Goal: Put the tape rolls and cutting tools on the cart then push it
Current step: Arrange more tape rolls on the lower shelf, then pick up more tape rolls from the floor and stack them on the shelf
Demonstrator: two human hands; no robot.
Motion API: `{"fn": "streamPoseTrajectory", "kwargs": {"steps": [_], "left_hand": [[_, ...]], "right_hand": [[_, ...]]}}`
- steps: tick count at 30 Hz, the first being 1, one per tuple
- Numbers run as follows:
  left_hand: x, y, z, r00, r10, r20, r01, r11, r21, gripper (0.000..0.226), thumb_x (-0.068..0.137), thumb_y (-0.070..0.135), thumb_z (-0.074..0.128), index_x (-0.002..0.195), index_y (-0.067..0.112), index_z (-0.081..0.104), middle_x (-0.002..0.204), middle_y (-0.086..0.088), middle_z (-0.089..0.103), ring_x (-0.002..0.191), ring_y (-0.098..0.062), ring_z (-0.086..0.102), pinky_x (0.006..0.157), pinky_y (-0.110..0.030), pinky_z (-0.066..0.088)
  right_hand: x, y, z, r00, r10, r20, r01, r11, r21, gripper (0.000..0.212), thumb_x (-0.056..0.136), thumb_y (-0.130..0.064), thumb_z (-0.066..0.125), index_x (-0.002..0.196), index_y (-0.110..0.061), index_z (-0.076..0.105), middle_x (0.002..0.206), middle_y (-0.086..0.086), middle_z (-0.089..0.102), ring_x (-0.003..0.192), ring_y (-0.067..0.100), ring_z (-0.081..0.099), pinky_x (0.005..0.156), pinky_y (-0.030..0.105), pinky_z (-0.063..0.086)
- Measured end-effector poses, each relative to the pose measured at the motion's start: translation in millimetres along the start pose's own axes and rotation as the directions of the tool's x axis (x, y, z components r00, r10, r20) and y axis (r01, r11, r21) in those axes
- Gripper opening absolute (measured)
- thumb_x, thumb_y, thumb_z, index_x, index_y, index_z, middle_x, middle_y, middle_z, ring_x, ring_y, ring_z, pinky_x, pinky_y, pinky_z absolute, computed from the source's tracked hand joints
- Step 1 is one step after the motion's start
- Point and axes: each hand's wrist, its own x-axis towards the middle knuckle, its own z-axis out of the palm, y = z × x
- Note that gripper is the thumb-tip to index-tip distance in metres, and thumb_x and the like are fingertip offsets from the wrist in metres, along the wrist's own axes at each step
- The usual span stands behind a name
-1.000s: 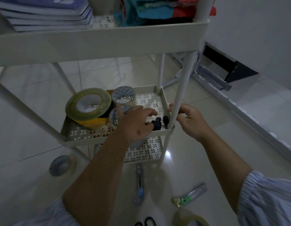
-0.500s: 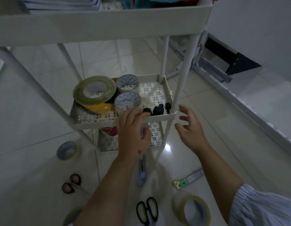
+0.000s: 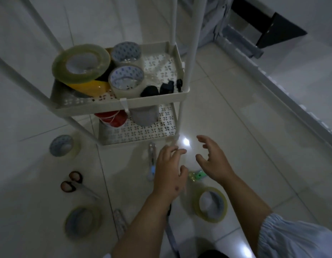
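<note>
Both hands are held empty above the floor, fingers spread and loosely curved: left hand, right hand. Three tape rolls are seen on the cart middle shelf. Scissors, a cutter and another roll are left on the tiles.

Dim room, glossy pale tiled floor, small bright light reflection, dark panel far right

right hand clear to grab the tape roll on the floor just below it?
Probably yes. The right hand is open and holds nothing, and the clear tape roll lies flat on the tile floor just nearer the person, top uncovered. The left hand is beside it, not over it.
</note>
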Motion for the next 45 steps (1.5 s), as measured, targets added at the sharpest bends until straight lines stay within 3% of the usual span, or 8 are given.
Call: {"fn": "streamPoseTrajectory", "kwargs": {"steps": [5, 12, 17, 23, 31, 37, 42, 45], "left_hand": [[-16.6, -2.4, 45.8, 0.984, -0.046, 0.17, 0.047, 0.999, 0.001, 0.046, 0.082, 0.017, 0.047, 0.127, 0.015, 0.048, 0.138, -0.003, 0.037, 0.133, -0.017, 0.028, 0.104, -0.019, 0.022], [-47.5, -22.9, 85.1, 0.849, -0.246, 0.468, 0.225, 0.969, 0.101, 0.071, 0.072, 0.035, 0.037, 0.139, 0.009, 0.03, 0.142, -0.012, 0.028, 0.13, -0.03, 0.035, 0.106, -0.04, 0.037], [-61.1, -26.5, 92.9, 0.735, -0.334, 0.59, 0.314, 0.939, 0.141, 0.079, 0.081, 0.041, 0.036, 0.145, 0.007, 0.005, 0.151, -0.014, 0.017, 0.137, -0.027, 0.027, 0.109, -0.032, 0.028], [-62.2, -19.8, 104.3, 0.663, -0.426, 0.615, 0.449, 0.884, 0.129, 0.074, 0.075, 0.038, 0.047, 0.136, 0.003, 0.024, 0.136, -0.02, 0.036, 0.123, -0.033, 0.04, 0.103, -0.039, 0.038], [-54.8, -3.6, 90.8, 0.869, -0.34, 0.36, 0.401, 0.91, -0.108, 0.072, 0.081, 0.009, 0.055, 0.14, 0.032, 0.019, 0.116, -0.002, 0.025, 0.093, -0.017, 0.047, 0.078, -0.016, 0.037], [-38.4, 2.2, 43.6, 0.936, -0.281, 0.214, 0.32, 0.931, -0.176, 0.065, 0.085, 0.0, 0.048, 0.142, 0.022, 0.024, 0.126, -0.009, 0.026, 0.097, -0.011, 0.038, 0.069, 0.008, 0.027], [-27.4, 15.1, -13.5, 0.96, -0.259, 0.106, 0.279, 0.919, -0.277, 0.065, 0.087, 0.003, 0.05, 0.141, 0.029, 0.025, 0.134, -0.004, 0.024, 0.122, -0.017, 0.038, 0.097, -0.022, 0.036], [-23.5, 28.3, -49.7, 0.977, -0.209, 0.038, 0.21, 0.921, -0.327, 0.062, 0.087, 0.004, 0.05, 0.139, 0.029, 0.029, 0.128, 0.0, 0.025, 0.115, -0.016, 0.041, 0.095, -0.025, 0.038]], "right_hand": [[-26.1, 50.1, -6.6, 0.995, 0.087, 0.043, -0.084, 0.995, -0.056, 0.055, 0.081, -0.005, 0.061, 0.132, -0.011, 0.041, 0.136, 0.008, 0.047, 0.124, 0.024, 0.044, 0.106, 0.035, 0.035], [-60.9, 106.7, -2.8, 0.951, 0.263, 0.163, -0.246, 0.962, -0.116, 0.054, 0.08, -0.008, 0.063, 0.13, -0.006, 0.043, 0.132, 0.015, 0.049, 0.118, 0.03, 0.048, 0.099, 0.032, 0.038], [-71.0, 123.4, 9.7, 0.901, 0.329, 0.282, -0.295, 0.942, -0.158, 0.05, 0.079, -0.003, 0.06, 0.127, -0.005, 0.045, 0.13, 0.017, 0.051, 0.116, 0.03, 0.05, 0.096, 0.029, 0.038], [-71.5, 120.9, 10.5, 0.922, 0.309, 0.235, -0.278, 0.948, -0.154, 0.037, 0.076, 0.003, 0.057, 0.112, -0.001, 0.054, 0.116, 0.02, 0.06, 0.106, 0.033, 0.056, 0.088, 0.035, 0.044], [-66.2, 92.1, 1.4, 0.969, 0.231, 0.082, -0.231, 0.973, -0.016, 0.039, 0.072, 0.003, 0.061, 0.111, -0.005, 0.058, 0.109, 0.015, 0.065, 0.099, 0.03, 0.06, 0.086, 0.039, 0.051], [-50.1, 43.5, -8.1, 0.982, 0.189, 0.002, -0.188, 0.976, 0.11, 0.033, 0.076, 0.0, 0.063, 0.107, -0.008, 0.057, 0.1, 0.003, 0.062, 0.092, 0.013, 0.057, 0.08, 0.025, 0.048], [-31.4, -16.9, -23.9, 0.999, 0.042, -0.023, -0.039, 0.992, 0.119, 0.02, 0.078, -0.003, 0.063, 0.096, -0.009, 0.058, 0.092, -0.001, 0.06, 0.083, 0.013, 0.058, 0.07, 0.02, 0.049], [-22.5, -55.7, -33.1, 0.997, -0.054, -0.062, 0.061, 0.992, 0.106, 0.017, 0.079, -0.005, 0.063, 0.094, -0.009, 0.059, 0.089, -0.003, 0.06, 0.079, 0.011, 0.058, 0.062, 0.007, 0.045]]}}
